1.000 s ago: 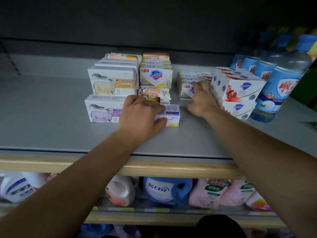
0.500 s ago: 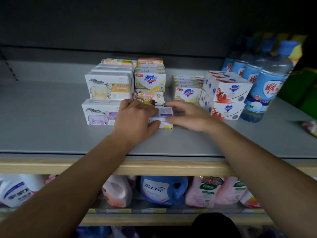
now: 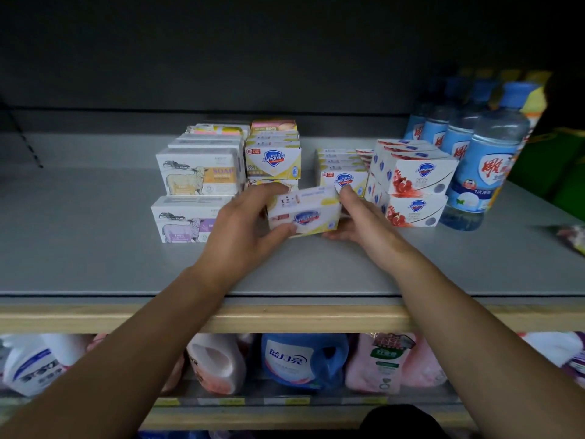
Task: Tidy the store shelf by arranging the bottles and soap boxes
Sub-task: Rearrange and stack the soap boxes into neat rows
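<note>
A wide grey shelf (image 3: pixel 95 242) with a pale wooden front edge is being shown under dim light. On the lower shelf (image 3: pixel 285 402), detergent jugs (image 3: pixel 304 359) in blue, pink and white are being displayed side by side. At the right of the grey shelf, blue-capped bottles (image 3: pixel 487 172) are being kept in a row running toward the back. Just beside them, white soap boxes with red fruit print (image 3: pixel 411 185) are being kept stacked two high. At the left, sheep-printed soap boxes (image 3: pixel 198 198) are being kept two high, with more behind. Between these groups, yellow-and-white soap boxes (image 3: pixel 273 160) are being kept in two short stacks, the right-hand one lower.

In front of those stacks, a single yellow-and-white soap box (image 3: pixel 304 213) is being held between both hands, tilted, with its left end raised. It is being gripped at its left end by the left hand (image 3: pixel 243 229), fingers over the top and thumb underneath. Its right end is being clasped by the right hand (image 3: pixel 361 217), fingers curled round the edge.
</note>
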{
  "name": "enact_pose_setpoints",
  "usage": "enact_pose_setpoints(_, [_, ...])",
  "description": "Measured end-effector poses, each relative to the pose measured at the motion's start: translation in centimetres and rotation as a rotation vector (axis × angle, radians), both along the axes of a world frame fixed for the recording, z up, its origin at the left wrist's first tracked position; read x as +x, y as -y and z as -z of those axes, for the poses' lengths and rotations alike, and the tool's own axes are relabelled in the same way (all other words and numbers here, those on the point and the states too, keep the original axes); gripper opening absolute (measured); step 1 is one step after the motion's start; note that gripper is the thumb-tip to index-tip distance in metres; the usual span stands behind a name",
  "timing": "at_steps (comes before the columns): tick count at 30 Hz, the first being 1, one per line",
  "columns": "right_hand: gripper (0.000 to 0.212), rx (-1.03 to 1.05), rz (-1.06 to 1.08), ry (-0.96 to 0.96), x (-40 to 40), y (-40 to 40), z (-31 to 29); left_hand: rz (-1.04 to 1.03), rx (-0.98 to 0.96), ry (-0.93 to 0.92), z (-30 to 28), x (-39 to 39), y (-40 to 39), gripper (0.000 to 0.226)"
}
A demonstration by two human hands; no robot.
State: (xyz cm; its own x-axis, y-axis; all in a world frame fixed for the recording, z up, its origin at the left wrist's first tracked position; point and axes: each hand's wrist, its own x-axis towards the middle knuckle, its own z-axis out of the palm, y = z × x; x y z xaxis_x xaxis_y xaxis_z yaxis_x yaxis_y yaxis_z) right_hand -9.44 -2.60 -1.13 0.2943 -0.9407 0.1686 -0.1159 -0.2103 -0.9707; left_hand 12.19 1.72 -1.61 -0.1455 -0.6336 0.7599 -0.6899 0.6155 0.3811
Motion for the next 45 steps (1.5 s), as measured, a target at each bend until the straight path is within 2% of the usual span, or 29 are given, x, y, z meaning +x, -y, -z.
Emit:
enact_pose_setpoints(2, [0.044, -0.077, -0.065, 0.050, 0.0, -0.1, 0.0, 0.038, 0.042, -0.151, -0.2, -0.2, -0.2, 0.038])
enact_pose_setpoints(5, [0.083, -0.223, -0.179, 0.035, -0.2, -0.4, 0.2, 0.114, 0.219, -0.389, -0.5, -0.2, -0.1, 0.026])
enact_pose_setpoints(7, [0.093, -0.236, -0.258, 0.014, -0.1, -0.4, 0.3, 0.165, 0.319, -0.491, -0.5, 0.0, 0.0, 0.021])
enact_pose_setpoints(9, [0.088, -0.237, -0.264, -0.014, 0.1, -0.4, 0.2, 0.213, 0.379, -0.532, -0.6, 0.0, 0.1, 0.015])
enact_pose_setpoints(12, [0.074, -0.258, -0.148, -0.056, 0.0, -0.3, 0.0, 0.246, 0.427, -0.582, -0.6, -0.3, 0.2, 0.009])
enact_pose_setpoints(14, [0.065, -0.243, -0.076, -0.090, 0.0, -0.2, 0.0, 0.269, 0.447, -0.635, -0.7, -0.4, 0.0, 0.024])
enact_pose_setpoints(16, [0.044, -0.185, -0.033, -0.077, 0.1, -0.1, 0.0, 0.297, 0.490, -0.663, -0.7, -0.5, -0.3, 0.032])
enact_pose_setpoints(18, [0.024, -0.083, 0.002, 0.007, 0.4, -0.1, 0.1, 0.281, 0.537, -0.606, -0.5, -0.7, -0.4, 0.030])
enact_pose_setpoints(20, [0.035, -0.014, 0.057, 0.009, 0.6, -0.1, 0.1, 0.246, 0.575, -0.554, -0.2, -0.8, -0.2, 0.035])
enact_pose_setpoints(25, [0.055, 0.004, 0.051, -0.099, 0.8, 0.3, 0.2, 0.175, 0.651, -0.547, -0.2, -0.7, 0.4, 0.060])
enact_pose_setpoints(27, [0.058, -0.002, 0.076, -0.137, 0.8, 0.6, 0.3, 0.173, 0.647, -0.547, -0.2, -0.8, 0.5, 0.055])
enact_pose_setpoints(30, [0.048, 0.014, 0.101, -0.060, 0.6, 0.6, 0.4, 0.218, 0.631, -0.550, -0.1, -0.7, 0.7, 0.028])
enact_pose_setpoints(31, [0.044, 0.030, 0.092, 0.012, 0.5, 0.7, 0.4, 0.251, 0.631, -0.561, -0.1, -0.6, 0.7, 0.029])
enact_pose_setpoints(32, [0.046, 0.023, 0.075, 0.070, 0.4, 0.8, 0.4, 0.282, 0.638, -0.590, -0.1, -0.5, 0.6, 0.042])
enact_pose_setpoints(34, [0.057, -0.081, 0.028, 0.072, 0.3, 0.7, 0.5, 0.347, 0.642, -0.675, -0.3, -0.5, 0.3, 0.059])
enact_pose_setpoints(36, [0.064, -0.175, -0.015, -0.028, 0.5, 0.1, 0.5, 0.356, 0.605, -0.709, -0.5, -0.5, 0.1, 0.052])
enact_pose_setpoints(38, [0.064, -0.180, -0.026, -0.072, 0.4, -0.1, 0.4, 0.311, 0.565, -0.705, -0.6, -0.5, 0.2, 0.039])
enact_pose_setpoints(40, [0.053, -0.201, 0.006, -0.072, 0.3, 0.0, 0.5, 0.253, 0.507, -0.622, -0.3, -0.5, 0.3, 0.042])
enact_pose_setpoints(42, [0.044, -0.249, 0.042, -0.092, 0.1, 0.0, 0.4, 0.194, 0.379, -0.451, -0.1, -0.6, 0.2, 0.049])
enact_pose_setpoints(45, [0.045, -0.338, 0.070, -0.134, 0.3, 0.0, 0.6, 0.092, 0.121, -0.192, 0.0, -0.3, 0.2, 0.052])
